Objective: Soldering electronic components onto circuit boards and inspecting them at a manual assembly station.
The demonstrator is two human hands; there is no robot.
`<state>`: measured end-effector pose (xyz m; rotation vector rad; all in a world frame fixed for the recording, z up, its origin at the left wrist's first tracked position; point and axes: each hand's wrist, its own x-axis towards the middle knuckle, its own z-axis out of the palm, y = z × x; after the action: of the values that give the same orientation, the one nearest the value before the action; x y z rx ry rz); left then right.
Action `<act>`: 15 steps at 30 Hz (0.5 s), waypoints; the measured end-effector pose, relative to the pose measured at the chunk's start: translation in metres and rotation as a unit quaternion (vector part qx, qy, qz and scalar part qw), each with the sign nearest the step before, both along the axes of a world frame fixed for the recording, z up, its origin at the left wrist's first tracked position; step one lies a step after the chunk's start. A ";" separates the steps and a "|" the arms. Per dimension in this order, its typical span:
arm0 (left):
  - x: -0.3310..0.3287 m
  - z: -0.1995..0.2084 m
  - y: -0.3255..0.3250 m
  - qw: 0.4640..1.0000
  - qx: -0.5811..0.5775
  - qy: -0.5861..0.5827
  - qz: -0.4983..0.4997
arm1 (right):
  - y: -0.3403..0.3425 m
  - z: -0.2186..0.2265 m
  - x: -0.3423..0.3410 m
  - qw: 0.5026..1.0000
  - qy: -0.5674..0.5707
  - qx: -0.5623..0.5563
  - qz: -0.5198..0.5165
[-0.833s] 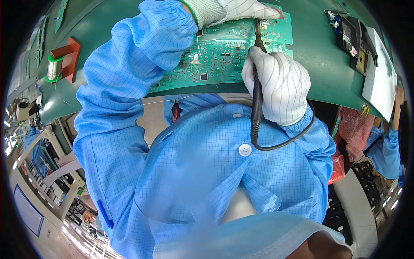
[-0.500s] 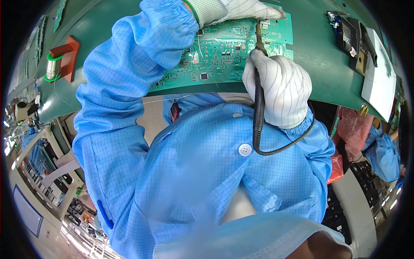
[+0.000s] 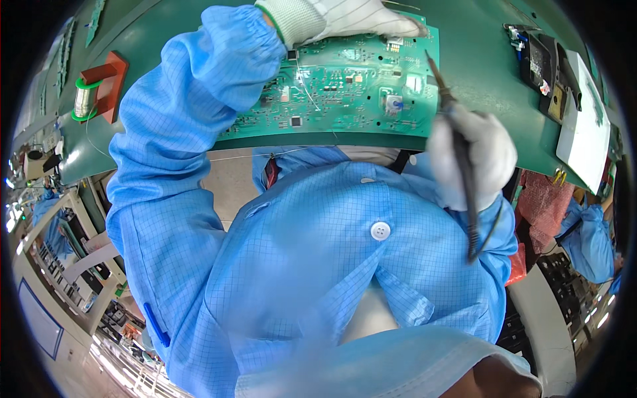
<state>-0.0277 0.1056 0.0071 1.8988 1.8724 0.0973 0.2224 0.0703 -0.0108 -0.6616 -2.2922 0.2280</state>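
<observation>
My right hand (image 3: pixel 474 156), in a white striped glove, grips a soldering iron (image 3: pixel 458 126). The iron's tip points up and left, just off the board's right edge, and motion smears this hand. At the far side of the green circuit board (image 3: pixel 361 109), my gloved left hand (image 3: pixel 361 18) rests with fingers pointing right. The top of the picture cuts this hand off. A thin strand of solder wire (image 3: pixel 402 5) sticks out beyond its fingers, seemingly pinched there. Another length of thin wire lies over the board below my left wrist.
A solder spool (image 3: pixel 84 99) with green rims sits on a red-brown stand (image 3: pixel 114 86) at left. To the right are a black tray-like holder (image 3: pixel 536 63) and a white sheet (image 3: pixel 584 129). Pink bubble wrap (image 3: pixel 544 205) hangs beside the table edge.
My right hand has drawn the soldering iron away from the board, to the right and nearer me. My left hand and the board appear slightly farther left.
</observation>
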 end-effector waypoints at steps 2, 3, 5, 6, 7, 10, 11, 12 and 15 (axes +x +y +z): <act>-0.007 -0.001 -0.011 1.000 0.004 0.014 -0.018 | 0.016 -0.009 0.012 0.997 0.046 -0.060 0.007; -0.010 -0.003 -0.017 1.000 0.005 0.019 -0.023 | 0.024 -0.015 0.018 0.992 0.074 -0.102 0.012; -0.015 -0.008 -0.034 0.942 0.301 0.035 -0.148 | 0.035 -0.029 0.026 0.964 0.147 -0.220 0.028; -0.016 -0.011 -0.039 0.877 0.438 0.039 -0.191 | 0.040 -0.035 0.029 0.947 0.174 -0.271 0.020; -0.015 -0.013 -0.043 0.797 0.562 0.057 -0.212 | 0.043 -0.040 0.032 0.927 0.213 -0.308 0.019; -0.005 -0.016 -0.077 0.963 0.270 -0.020 -0.001 | 0.047 -0.044 0.037 0.903 0.221 -0.368 0.017; -0.001 -0.018 -0.085 0.962 0.273 -0.018 -0.009 | 0.047 -0.044 0.037 0.887 0.221 -0.405 -0.015; 0.003 -0.019 -0.092 0.966 0.259 0.020 0.019 | 0.048 -0.042 0.038 0.881 0.202 -0.426 -0.039; 0.009 -0.029 -0.095 0.960 0.269 0.053 0.054 | 0.051 -0.039 0.036 0.847 0.226 -0.478 -0.046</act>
<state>-0.0190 0.0105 -0.0222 2.1743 2.1828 0.6069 0.2583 0.1214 -0.0502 -1.0481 -1.5716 1.3788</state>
